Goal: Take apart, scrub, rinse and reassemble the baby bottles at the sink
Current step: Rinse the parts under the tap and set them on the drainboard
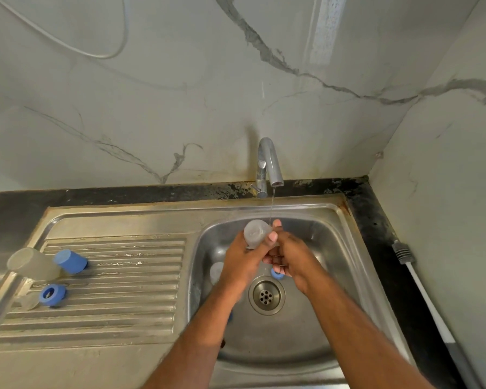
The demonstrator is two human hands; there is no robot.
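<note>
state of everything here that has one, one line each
tap: running, thin stream
clear bottle: held bottom-up under the stream
left hand: fingers grip the bottle
right hand: at the bottle's lower end, grip unclear
blue cap: lying on the drainboard
blue ring: off its bottle, on the drainboard

— Which bottle is being handled?
— A frosted clear bottle body point(255, 233), tipped on its side above the sink basin point(314, 318), just beside the thin water stream.
— Anything inside the basin?
— A second clear piece point(216, 272) near the left wall, half hidden, and a small blue ring point(276, 274) just right of the drain.
— Left of the basin?
— On the drainboard: a clear cup point(33, 263) lying down, a blue cap point(70, 261) touching it, and a blue collar point(52, 295).
</note>
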